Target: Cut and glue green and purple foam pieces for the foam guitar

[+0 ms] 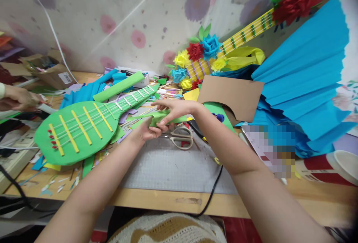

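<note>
My left hand (151, 130) is closed on a strip of green paper (159, 117) above the cutting mat (173, 168). My right hand (176, 109) reaches over the same strip with fingers stretched and apart, its thumb close to the left fingertips. Whether the right thumb presses on the paper is hard to make out. Just below both hands lie scissors (182, 138) with pale handles. On the left rests a green paper lute (75, 133) with yellow bars, white strings and red beads.
Another person's hand (19, 98) is at the far left. A flowered yellow instrument (235, 40) leans at the back. Brown cardboard (229, 92), a pleated blue paper fan (304, 75) and a red-and-white cup (330, 168) stand right. A black cable (214, 189) hangs over the table's front edge.
</note>
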Demonstrator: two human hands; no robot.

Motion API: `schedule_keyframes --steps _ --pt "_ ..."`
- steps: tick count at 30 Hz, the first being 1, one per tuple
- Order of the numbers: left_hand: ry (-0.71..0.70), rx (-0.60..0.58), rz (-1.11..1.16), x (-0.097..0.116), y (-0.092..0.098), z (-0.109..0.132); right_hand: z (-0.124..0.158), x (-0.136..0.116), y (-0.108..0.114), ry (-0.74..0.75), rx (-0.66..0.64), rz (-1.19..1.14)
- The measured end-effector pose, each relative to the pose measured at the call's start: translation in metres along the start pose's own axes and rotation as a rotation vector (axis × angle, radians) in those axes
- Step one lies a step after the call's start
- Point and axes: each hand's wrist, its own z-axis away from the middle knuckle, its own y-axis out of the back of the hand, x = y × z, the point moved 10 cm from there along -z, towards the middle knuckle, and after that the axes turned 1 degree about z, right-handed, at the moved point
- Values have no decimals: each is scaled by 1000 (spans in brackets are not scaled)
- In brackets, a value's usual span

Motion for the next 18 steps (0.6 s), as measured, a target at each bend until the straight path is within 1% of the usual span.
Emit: schedule_keyframes --steps 2,3,6,8,9,10,11,13,14,15,16,18 --pt "7 12 -55 -1 2 -1 -6 -1 -7 -2 -84 10" --pt "10 15 -84 -1 3 -2 -9 1 -7 -23 -85 25" --pt "-8 40 -196 1 6 -1 -15 9 4 -120 13 40" --pt "-63 92 -355 10 12 3 -15 18 12 -188 91 -24" --pt "-123 133 -459 19 17 7 -14 23 15 -218 133 -79" --pt "-213 186 -560 32 21 13 -11 29 18 -249 179 -142" --pt "-332 243 -645 48 23 20 -8 35 20 -280 228 -211" --pt "-620 340 -737 79 24 40 -2 45 19 -325 313 -360" --pt "-745 349 -761 90 20 49 1 50 17 -333 346 -445" --pt "-845 327 -783 96 15 54 3 53 13 -332 367 -540" --pt "-918 280 -803 98 9 56 3 55 8 -321 375 -638" --pt "-1009 154 -813 93 -3 54 3 58 -3 -305 377 -796"
